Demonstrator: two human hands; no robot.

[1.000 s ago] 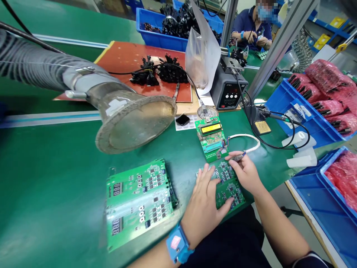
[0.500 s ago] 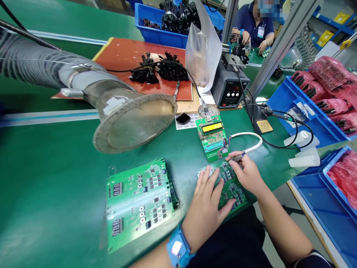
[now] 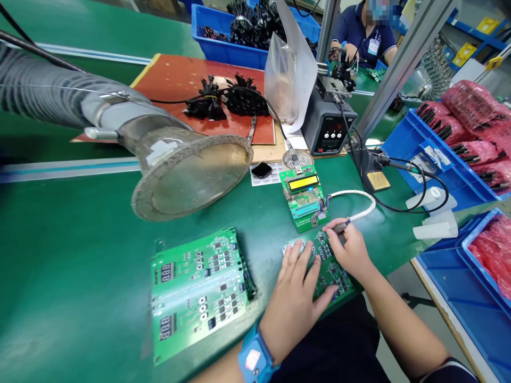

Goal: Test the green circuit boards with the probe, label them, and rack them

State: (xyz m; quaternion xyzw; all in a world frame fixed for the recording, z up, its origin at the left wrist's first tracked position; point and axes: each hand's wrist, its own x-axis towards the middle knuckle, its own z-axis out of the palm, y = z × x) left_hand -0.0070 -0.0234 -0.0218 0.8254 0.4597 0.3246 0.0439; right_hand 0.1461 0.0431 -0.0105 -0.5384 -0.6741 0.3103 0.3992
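Board (image 3: 334,272) under left hand (image 3: 297,295), fingers spread wide; right hand (image 3: 351,250), near board's far edge, pinches probe (image 3: 340,227)

"lead free" on soldering station (image 3: 329,131)

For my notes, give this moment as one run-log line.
left hand: on circuit board; right hand: holding corded tool; board stack: left of hands
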